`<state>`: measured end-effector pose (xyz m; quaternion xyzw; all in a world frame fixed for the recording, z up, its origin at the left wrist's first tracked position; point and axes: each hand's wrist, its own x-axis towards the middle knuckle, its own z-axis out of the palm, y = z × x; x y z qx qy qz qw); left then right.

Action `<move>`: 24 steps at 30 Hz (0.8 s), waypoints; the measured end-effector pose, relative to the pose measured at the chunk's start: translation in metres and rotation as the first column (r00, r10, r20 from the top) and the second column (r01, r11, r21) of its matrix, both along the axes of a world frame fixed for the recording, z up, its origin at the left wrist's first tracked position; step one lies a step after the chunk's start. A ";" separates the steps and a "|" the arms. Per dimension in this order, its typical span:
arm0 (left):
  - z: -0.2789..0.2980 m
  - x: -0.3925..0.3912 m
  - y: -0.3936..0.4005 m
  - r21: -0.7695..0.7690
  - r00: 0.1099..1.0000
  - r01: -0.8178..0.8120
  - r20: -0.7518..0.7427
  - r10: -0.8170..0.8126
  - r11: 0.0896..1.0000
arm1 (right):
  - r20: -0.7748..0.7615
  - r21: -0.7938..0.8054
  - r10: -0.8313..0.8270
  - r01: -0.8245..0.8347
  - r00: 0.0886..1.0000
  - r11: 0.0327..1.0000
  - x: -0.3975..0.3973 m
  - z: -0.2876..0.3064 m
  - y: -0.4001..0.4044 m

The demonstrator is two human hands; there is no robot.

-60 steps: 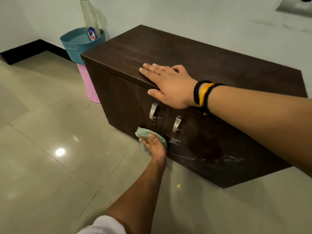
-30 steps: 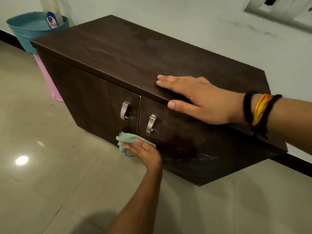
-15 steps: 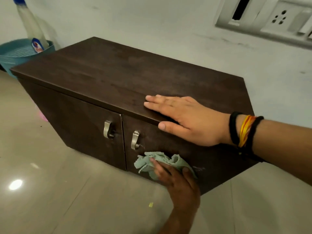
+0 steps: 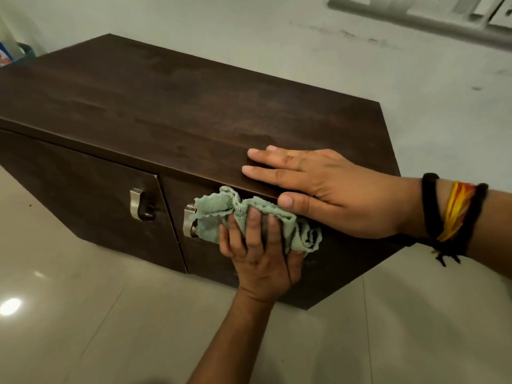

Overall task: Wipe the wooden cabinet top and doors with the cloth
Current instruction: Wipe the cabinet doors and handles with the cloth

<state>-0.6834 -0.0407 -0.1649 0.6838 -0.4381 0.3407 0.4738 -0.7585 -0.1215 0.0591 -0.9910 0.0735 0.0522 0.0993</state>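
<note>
A dark brown wooden cabinet [image 4: 166, 106] stands on the floor against the wall. My left hand [image 4: 260, 261] presses a crumpled pale green cloth [image 4: 219, 212] against the upper part of the right door [image 4: 205, 261], just under the top's front edge. The cloth partly covers the right door's metal handle [image 4: 189, 221]. The left door [image 4: 83, 195] and its handle [image 4: 137, 203] are uncovered. My right hand [image 4: 332, 189] lies flat, fingers spread, on the top near the front right, thumb over the edge beside the cloth. It wears black and orange wrist threads.
Glossy beige floor tiles [image 4: 83, 314] spread in front of the cabinet. At the far left edge, a teal basket [image 4: 26, 51] and part of a bottle [image 4: 5, 55] peek out behind the cabinet. A switch panel [image 4: 415, 9] is on the white wall above.
My left hand has slid the cloth from the bottom of the doors, right and up to the top of the right door by its handle. My right hand moved right along the top.
</note>
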 end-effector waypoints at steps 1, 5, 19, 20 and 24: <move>-0.004 -0.004 0.003 0.014 0.996 -0.009 -0.085 0.010 1.000 | 0.006 -0.005 -0.005 0.005 1.000 1.000 -0.001 0.000 0.000; -0.020 -0.036 0.019 0.148 0.944 0.034 -0.331 0.017 0.988 | 0.046 -0.021 -0.010 0.011 0.999 1.000 -0.004 0.000 0.002; -0.048 -0.039 0.010 0.225 0.942 0.107 0.290 -0.172 0.968 | 0.082 0.005 -0.021 0.021 0.996 1.000 -0.002 -0.002 0.003; -0.044 -0.047 0.005 0.250 0.916 0.104 0.353 -0.190 0.963 | 0.087 0.010 -0.021 0.020 0.996 1.000 -0.001 -0.002 0.002; -0.030 -0.087 -0.014 0.301 0.840 0.149 0.464 -0.282 0.942 | 0.103 0.013 -0.009 0.008 0.995 1.000 -0.002 -0.004 0.000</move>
